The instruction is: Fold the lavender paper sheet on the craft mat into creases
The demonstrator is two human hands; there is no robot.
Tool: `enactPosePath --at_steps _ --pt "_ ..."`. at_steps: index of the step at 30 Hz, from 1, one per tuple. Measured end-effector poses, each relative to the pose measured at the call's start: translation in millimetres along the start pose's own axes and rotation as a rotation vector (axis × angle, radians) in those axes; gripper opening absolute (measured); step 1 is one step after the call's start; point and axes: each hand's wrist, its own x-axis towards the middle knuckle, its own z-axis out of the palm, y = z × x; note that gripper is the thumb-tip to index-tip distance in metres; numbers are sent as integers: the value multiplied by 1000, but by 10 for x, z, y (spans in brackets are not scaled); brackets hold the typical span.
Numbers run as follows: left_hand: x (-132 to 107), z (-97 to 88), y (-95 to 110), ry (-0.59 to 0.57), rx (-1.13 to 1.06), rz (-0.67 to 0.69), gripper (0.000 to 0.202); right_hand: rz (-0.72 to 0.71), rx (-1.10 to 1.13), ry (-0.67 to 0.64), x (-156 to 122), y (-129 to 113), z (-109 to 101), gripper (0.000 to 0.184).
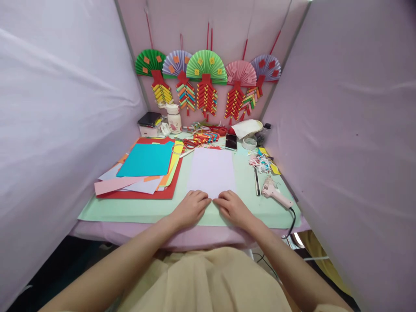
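Note:
A lavender sheet of paper [212, 171] lies flat on the light green table cover, its short near edge toward me. My left hand [194, 206] is at the near left part of that edge, fingers bent and closed on the paper. My right hand [231, 208] mirrors it at the near right part, thumb and fingers pressed together on the edge. The fingertips of the two hands almost meet in the middle. The exact grip beneath the fingers is hidden.
Left lies a stack of coloured paper with a blue sheet [146, 159] on top. Right are a cutter pen [257, 182], a pink glue gun [276, 193] with a cord, and paper scraps [261, 163]. Behind stand scissors [191, 143], a phone [231, 141], tape [249, 143] and a bottle [173, 119].

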Motion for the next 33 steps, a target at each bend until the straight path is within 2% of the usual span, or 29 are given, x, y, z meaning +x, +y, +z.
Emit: enactPosePath --at_steps 6,19,23,33 --pt "-9 22 -8 10 16 3 28 3 -41 13 22 -29 48 27" --pt "-53 72 -41 158 -4 -3 24 -12 -85 43 23 -33 75 22" --pt "-85 46 -96 166 26 -9 23 -7 -77 57 15 -10 75 17" --pt "-462 -151 -353 142 127 -55 25 14 -160 -19 -255 162 -177 21"
